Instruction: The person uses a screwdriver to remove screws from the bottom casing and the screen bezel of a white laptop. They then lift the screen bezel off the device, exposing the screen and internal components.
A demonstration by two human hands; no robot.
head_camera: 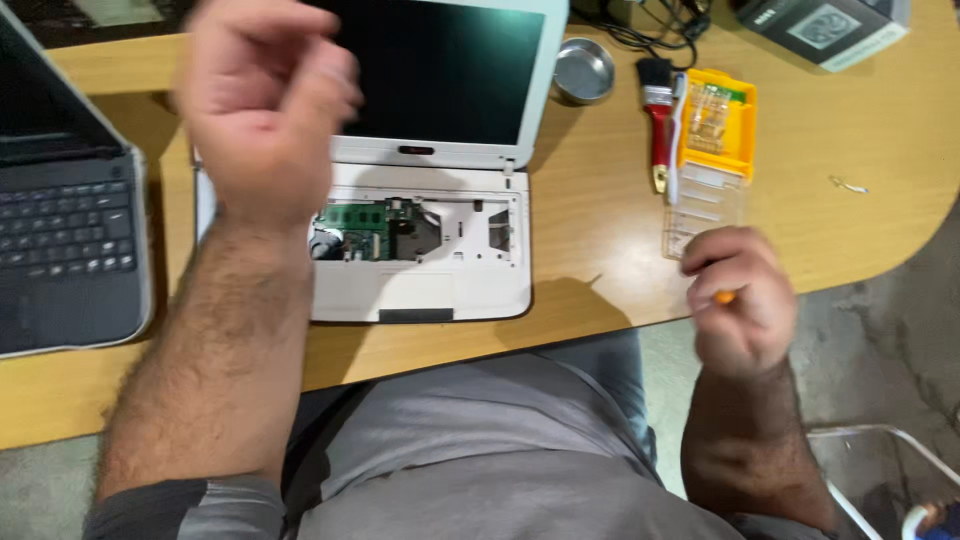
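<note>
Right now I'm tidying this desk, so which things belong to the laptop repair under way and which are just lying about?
In use:
white laptop with its keyboard off
orange-handled tool in right hand
yellow bit case

Lying about:
grey laptop
red-handled brush
metal dish
box

Left hand (pixel 262 105) raised, blurred, fingers loosely curled; right hand (pixel 740 300) lower, clenched in a fist.

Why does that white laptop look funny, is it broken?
The white laptop has no keyboard where the keys should sit. Through that opening you see a green circuit board and dark inner parts. The right hand grips something with an orange tip. The grey laptop beside it has all its keys.
</note>
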